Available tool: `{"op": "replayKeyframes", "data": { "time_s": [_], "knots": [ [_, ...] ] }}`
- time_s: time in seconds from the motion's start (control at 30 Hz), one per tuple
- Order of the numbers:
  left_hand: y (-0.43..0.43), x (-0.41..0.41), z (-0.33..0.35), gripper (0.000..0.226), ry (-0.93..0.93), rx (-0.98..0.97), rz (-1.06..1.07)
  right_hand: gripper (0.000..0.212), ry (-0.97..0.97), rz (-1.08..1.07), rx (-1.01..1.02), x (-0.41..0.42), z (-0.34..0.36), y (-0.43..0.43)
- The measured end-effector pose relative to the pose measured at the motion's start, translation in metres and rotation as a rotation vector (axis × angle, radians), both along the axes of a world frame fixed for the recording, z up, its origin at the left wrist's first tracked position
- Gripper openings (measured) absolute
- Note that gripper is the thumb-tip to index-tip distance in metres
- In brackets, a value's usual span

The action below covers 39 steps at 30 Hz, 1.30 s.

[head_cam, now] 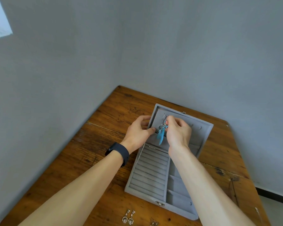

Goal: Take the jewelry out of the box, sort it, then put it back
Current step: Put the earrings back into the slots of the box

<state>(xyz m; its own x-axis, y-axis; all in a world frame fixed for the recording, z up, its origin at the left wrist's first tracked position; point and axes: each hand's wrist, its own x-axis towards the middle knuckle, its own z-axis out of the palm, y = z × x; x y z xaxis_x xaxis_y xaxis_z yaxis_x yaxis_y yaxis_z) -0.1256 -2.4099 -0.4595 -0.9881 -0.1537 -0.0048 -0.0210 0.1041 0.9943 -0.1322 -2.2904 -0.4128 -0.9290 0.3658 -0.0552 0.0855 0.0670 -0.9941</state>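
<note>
A grey velvet jewelry box lies open on the wooden table, its lid standing up at the far side. My left hand grips the lid's left edge. My right hand pinches a dangling earring with blue feathers against the inside of the lid. The base shows ring rolls on the left and compartments on the right, partly hidden by my right forearm. A pair of silver heart-shaped earrings lies on the table in front of the box.
Another small metal piece lies at the bottom edge of the view. A thin pin-like item rests near the table's right edge. Grey walls close in the table at the back and left. A dark band sits on my left wrist.
</note>
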Motion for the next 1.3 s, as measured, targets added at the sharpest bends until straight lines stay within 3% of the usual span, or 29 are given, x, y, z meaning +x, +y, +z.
{"op": "replayKeyframes", "data": {
  "time_s": [0.13, 0.33, 0.47, 0.53, 0.63, 0.77, 0.93, 1.13, 1.3],
  "knots": [
    [-0.001, 0.0, -0.002, 0.05, 0.003, -0.007, 0.004, 0.003, 0.046, 0.037, 0.142, 0.003, -0.004, 0.006],
    [-0.002, 0.001, -0.002, 0.05, 0.011, -0.023, -0.001, 0.005, 0.211, 0.154, 0.627, 0.008, -0.012, 0.013],
    [-0.003, 0.001, -0.002, 0.049, 0.011, -0.026, -0.007, 0.005, 0.206, 0.183, 0.787, 0.003, -0.013, 0.015],
    [-0.004, 0.001, -0.001, 0.05, 0.012, -0.038, -0.018, 0.005, 0.211, 0.255, 0.776, 0.003, -0.016, 0.02],
    [-0.007, 0.003, 0.001, 0.05, 0.013, -0.048, -0.022, 0.016, 0.136, 0.356, 0.604, 0.008, -0.021, 0.033],
    [-0.009, 0.004, 0.0, 0.052, 0.002, -0.029, -0.025, 0.021, 0.063, 0.347, 0.562, 0.009, -0.024, 0.053],
    [-0.007, 0.006, 0.001, 0.051, -0.004, 0.003, -0.022, 0.016, 0.187, 0.263, 0.655, 0.005, -0.015, 0.063],
    [-0.008, 0.007, 0.003, 0.052, 0.009, -0.019, -0.021, 0.01, 0.472, 0.198, 1.035, 0.007, -0.018, 0.067],
    [-0.007, 0.007, 0.003, 0.05, 0.021, -0.06, -0.017, 0.013, 0.416, 0.324, 0.995, 0.01, -0.033, 0.059]
  ]
}}
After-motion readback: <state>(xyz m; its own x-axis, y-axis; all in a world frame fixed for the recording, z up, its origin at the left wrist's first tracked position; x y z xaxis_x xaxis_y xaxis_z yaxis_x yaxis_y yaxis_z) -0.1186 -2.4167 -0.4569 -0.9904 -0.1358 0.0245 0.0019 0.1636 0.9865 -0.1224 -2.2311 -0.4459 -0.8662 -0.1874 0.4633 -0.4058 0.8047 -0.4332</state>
